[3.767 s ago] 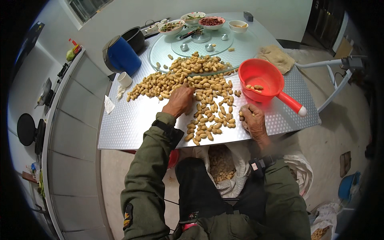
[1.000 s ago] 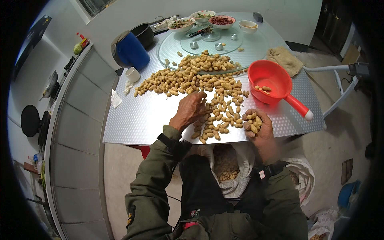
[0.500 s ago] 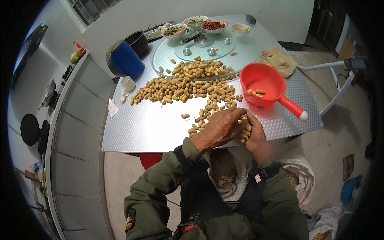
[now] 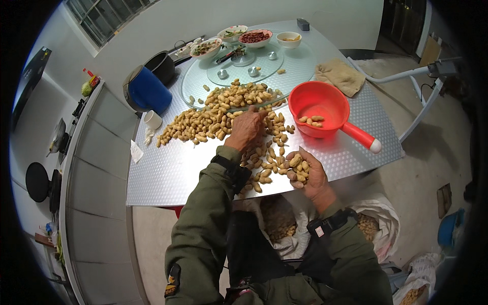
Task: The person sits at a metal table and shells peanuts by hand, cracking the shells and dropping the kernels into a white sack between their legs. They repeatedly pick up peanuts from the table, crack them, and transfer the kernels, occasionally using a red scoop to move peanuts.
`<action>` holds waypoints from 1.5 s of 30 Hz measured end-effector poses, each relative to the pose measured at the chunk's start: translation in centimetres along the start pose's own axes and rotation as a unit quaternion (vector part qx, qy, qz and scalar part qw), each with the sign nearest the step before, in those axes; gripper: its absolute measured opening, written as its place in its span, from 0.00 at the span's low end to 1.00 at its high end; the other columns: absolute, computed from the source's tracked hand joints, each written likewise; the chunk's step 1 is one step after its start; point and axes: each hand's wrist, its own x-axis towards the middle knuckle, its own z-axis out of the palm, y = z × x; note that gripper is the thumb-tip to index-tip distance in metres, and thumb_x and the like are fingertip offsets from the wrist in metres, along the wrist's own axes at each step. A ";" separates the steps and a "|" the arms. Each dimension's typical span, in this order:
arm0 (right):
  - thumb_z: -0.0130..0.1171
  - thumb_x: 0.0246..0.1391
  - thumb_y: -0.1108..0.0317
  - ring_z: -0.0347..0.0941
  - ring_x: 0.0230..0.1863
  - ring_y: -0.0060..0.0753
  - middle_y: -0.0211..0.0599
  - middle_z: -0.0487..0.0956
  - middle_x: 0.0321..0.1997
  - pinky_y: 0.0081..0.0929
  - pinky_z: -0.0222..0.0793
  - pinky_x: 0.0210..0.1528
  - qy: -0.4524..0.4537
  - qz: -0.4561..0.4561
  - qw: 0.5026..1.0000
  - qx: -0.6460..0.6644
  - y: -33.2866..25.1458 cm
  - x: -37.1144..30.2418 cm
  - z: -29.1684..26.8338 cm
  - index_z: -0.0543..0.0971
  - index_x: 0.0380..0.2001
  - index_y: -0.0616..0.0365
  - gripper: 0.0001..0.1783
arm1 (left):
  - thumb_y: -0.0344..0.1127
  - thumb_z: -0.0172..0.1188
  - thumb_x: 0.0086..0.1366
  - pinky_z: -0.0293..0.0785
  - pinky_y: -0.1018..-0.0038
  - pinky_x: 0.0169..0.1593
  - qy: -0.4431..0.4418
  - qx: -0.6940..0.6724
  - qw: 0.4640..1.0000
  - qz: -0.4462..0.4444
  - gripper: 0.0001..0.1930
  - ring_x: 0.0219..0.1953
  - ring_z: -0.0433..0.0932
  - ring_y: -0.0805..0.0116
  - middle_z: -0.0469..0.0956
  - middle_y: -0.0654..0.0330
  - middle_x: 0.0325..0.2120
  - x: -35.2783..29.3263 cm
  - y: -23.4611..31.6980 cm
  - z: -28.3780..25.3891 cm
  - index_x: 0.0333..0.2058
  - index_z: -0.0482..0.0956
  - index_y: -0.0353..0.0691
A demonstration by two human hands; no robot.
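Unshelled peanuts [image 4: 203, 121] lie in a long heap across the metal-topped table, partly on the edge of the glass turntable. My left hand [image 4: 247, 128] reaches into the right part of this heap, its fingertips among the peanuts and mostly hidden by the back of the hand. Near the front edge of the table, my right hand [image 4: 317, 179] is curled around a handful of peanuts [image 4: 300, 172], palm turned up. Beyond it, a red plastic dipper [image 4: 333, 104] with a white-tipped handle holds a few peanuts. Loose peanuts [image 4: 264, 174] are scattered between my hands.
Bowls of food [image 4: 255, 43] stand on the glass turntable [image 4: 201, 84]. A tan cloth [image 4: 339, 76] lies at the right, a blue container [image 4: 152, 90] and white cup [image 4: 152, 120] at the left. Below the table edge, white sacks [image 4: 386, 216] hold peanuts. A metal frame [image 4: 417, 119] stands right.
My left hand has moved away from my right hand, forward and left into the peanut heap. The right hand has shifted slightly, still holding peanuts. The whole view has shifted a little.
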 end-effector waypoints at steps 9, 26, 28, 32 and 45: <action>0.48 0.76 0.47 0.77 0.25 0.25 0.37 0.81 0.35 0.17 0.63 0.13 -0.001 -0.013 1.000 -0.006 0.5 0.0 -0.2 0.78 0.42 0.56 0.22 | 0.39 0.60 0.71 0.79 0.57 0.39 -0.069 0.057 0.994 0.055 0.20 0.41 0.83 0.51 0.78 0.48 0.43 -0.2 -0.6 0.9 0.61 0.80 0.51; 0.49 0.75 0.48 0.75 0.24 0.22 0.34 0.80 0.35 0.15 0.62 0.14 0.023 -0.031 0.999 -0.032 0.5 -0.1 0.5 0.79 0.42 0.56 0.22 | 0.32 0.69 0.62 0.81 0.58 0.41 0.037 -0.122 0.992 -0.010 0.16 0.40 0.84 0.53 0.84 0.51 0.40 -1.3 -3.1 -0.2 0.48 0.80 0.41; 0.49 0.75 0.48 0.74 0.24 0.22 0.34 0.81 0.35 0.15 0.61 0.14 0.037 -0.026 0.999 -0.027 0.4 0.0 0.7 0.78 0.42 0.56 0.21 | 0.31 0.67 0.65 0.80 0.63 0.40 0.055 -0.178 0.982 -0.005 0.15 0.39 0.84 0.60 0.84 0.54 0.40 -1.6 -3.5 -0.5 0.49 0.78 0.39; 0.51 0.75 0.49 0.74 0.26 0.19 0.30 0.80 0.33 0.15 0.62 0.16 0.013 -0.032 0.999 -0.041 0.4 -0.1 1.1 0.79 0.41 0.55 0.20 | 0.33 0.64 0.68 0.81 0.70 0.36 0.037 -0.390 0.917 -0.071 0.14 0.35 0.83 0.67 0.84 0.54 0.37 -3.4 -3.5 -1.4 0.50 0.78 0.36; 0.51 0.75 0.46 0.78 0.27 0.26 0.35 0.82 0.37 0.18 0.65 0.15 0.047 -0.011 0.998 -0.049 1.7 1.2 1.8 0.78 0.48 0.55 0.22 | 0.29 0.66 0.68 0.80 0.79 0.32 0.009 -0.724 0.679 -0.123 0.16 0.31 0.80 0.75 0.81 0.61 0.38 -7.7 0.5 -3.3 0.53 0.78 0.33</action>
